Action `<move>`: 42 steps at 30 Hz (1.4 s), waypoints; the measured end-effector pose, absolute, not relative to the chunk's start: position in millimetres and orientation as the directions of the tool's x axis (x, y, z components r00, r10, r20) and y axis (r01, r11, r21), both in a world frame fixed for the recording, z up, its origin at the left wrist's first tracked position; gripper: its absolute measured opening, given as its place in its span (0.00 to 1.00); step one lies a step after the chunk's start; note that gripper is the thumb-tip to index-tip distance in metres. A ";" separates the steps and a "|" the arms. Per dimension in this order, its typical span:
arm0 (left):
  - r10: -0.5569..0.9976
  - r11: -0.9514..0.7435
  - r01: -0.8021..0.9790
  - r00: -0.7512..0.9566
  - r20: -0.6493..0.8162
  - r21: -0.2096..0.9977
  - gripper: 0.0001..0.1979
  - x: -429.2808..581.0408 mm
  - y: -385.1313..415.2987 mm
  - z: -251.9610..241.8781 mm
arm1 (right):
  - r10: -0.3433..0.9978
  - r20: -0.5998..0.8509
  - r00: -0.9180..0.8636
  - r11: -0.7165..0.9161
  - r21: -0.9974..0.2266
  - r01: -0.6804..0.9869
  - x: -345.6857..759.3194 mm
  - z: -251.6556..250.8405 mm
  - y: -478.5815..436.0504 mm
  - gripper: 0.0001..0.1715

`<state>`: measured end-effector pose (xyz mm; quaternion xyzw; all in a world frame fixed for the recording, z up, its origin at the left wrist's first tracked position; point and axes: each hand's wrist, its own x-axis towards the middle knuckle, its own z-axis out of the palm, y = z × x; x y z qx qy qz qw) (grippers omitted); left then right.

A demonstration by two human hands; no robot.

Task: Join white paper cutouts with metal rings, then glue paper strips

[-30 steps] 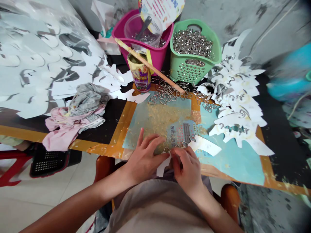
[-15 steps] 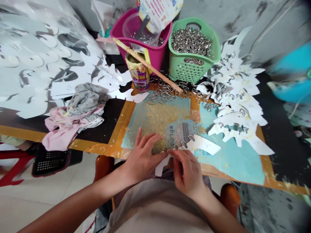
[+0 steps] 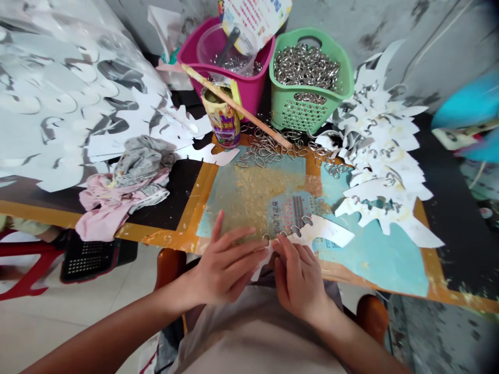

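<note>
A white cut-out piece (image 3: pixel 331 232) with a curved, notched edge lies across the table's front edge. Several metal rings (image 3: pixel 295 229) stand in the notches. My right hand (image 3: pixel 300 275) is closed on the piece, its thumb and index finger pinched near the rings at the middle. Over the left end of it my left hand (image 3: pixel 230 262) reaches with fingers stretched out and spread. The left fingertips touch or nearly touch the piece, and the left thumb is hidden. Part of the left end shows below those fingers.
Loose rings (image 3: pixel 261 148) lie behind the stained blue sheet (image 3: pixel 249 189). Behind them stand a glue-smeared can (image 3: pixel 224 124) with a stick (image 3: pixel 249 115) across it, a pink basket (image 3: pixel 249 85) and a green basket (image 3: pixel 300 111) of rings. White cut-outs flank both sides; cloths (image 3: pixel 128 182) lie left.
My left hand's fingers have straightened and extended across the piece, and its thumb has gone out of sight. My right hand keeps its pinch. The view has shifted slightly.
</note>
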<state>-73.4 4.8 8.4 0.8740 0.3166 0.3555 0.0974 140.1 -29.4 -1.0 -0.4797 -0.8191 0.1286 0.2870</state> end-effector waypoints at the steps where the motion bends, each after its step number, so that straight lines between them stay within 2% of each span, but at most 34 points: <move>1: 0.592 -0.803 0.486 0.586 0.554 0.344 0.15 -72.8 3.3 7.4 | 0.846 0.347 -0.405 0.529 -0.452 0.718 141.5 -0.2 -30.3 0.38; 5: 0.538 -0.832 0.519 0.666 0.516 0.197 0.11 -69.6 -1.5 3.2 | 0.800 0.283 -0.529 0.597 -0.289 0.748 150.6 5.6 -33.5 0.27; 9: 0.571 -0.813 0.544 0.679 0.462 0.206 0.12 -70.4 -6.6 1.9 | 0.788 0.226 -0.572 0.614 -0.227 0.756 154.0 7.6 -34.8 0.20; 14: 0.599 -0.796 0.552 0.665 0.445 0.248 0.13 -69.3 -12.6 0.5 | 0.815 0.244 -0.526 0.579 -0.305 0.756 151.1 8.8 -30.5 0.17; 17: 0.627 -0.776 0.570 0.647 0.433 0.271 0.15 -66.5 -13.9 1.5 | 0.839 0.234 -0.490 0.534 -0.522 0.665 160.0 14.2 -26.6 0.20; 19: 0.636 -0.768 0.578 0.635 0.437 0.278 0.14 -64.8 -14.4 2.6 | 0.889 0.241 -0.390 0.443 -0.673 0.592 168.4 16.1 -26.7 0.23; 20: 0.637 -0.766 0.580 0.631 0.443 0.276 0.14 -64.3 -14.9 2.9 | 0.908 0.259 -0.328 0.410 -0.710 0.573 171.7 15.6 -27.9 0.25; 22: 0.641 -0.761 0.591 0.625 0.444 0.267 0.14 -63.8 -16.5 2.9 | 0.901 0.324 -0.289 0.434 -0.686 0.584 174.4 11.3 -31.6 0.29; 24: 0.655 -0.749 0.610 0.622 0.429 0.259 0.15 -64.0 -18.8 2.0 | 0.842 0.371 -0.392 0.540 -0.571 0.619 171.0 4.9 -35.8 0.35; 27: 0.680 -0.726 0.634 0.610 0.407 0.264 0.16 -64.5 -22.5 0.5 | 0.792 0.332 -0.513 0.611 -0.426 0.667 159.7 -0.9 -39.6 0.39; 29: 0.693 -0.714 0.647 0.598 0.403 0.267 0.17 -64.4 -24.5 0.2 | 0.793 0.304 -0.528 0.609 -0.397 0.686 154.8 0.3 -39.5 0.38; 30: 0.699 -0.707 0.655 0.589 0.405 0.267 0.17 -64.1 -25.4 0.3 | 0.792 0.295 -0.534 0.610 -0.414 0.676 154.7 2.0 -38.7 0.37; 32: 0.710 -0.695 0.668 0.577 0.404 0.266 0.18 -63.3 -27.0 0.7 | 0.812 0.270 -0.517 0.573 -0.532 0.623 159.7 6.1 -35.9 0.34; 35: 0.719 -0.684 0.679 0.565 0.405 0.267 0.18 -62.7 -28.4 1.0 | 0.897 0.257 -0.359 0.425 -0.724 0.544 174.5 9.4 -30.6 0.33; 37: 0.728 -0.673 0.688 0.551 0.407 0.272 0.19 -63.4 -27.5 1.2 | 0.906 0.292 -0.307 0.419 -0.722 0.551 182.6 8.6 -27.4 0.34; 39: 0.742 -0.660 0.691 0.536 0.403 0.296 0.19 -65.2 -25.0 1.8 | 0.870 0.315 -0.378 0.488 -0.653 0.579 185.8 7.0 -25.2 0.36; 42: 0.769 -0.638 0.670 0.537 0.347 0.379 0.20 -70.4 -20.6 4.1 | 0.846 0.266 -0.461 0.520 -0.600 0.608 183.8 6.4 -23.9 0.36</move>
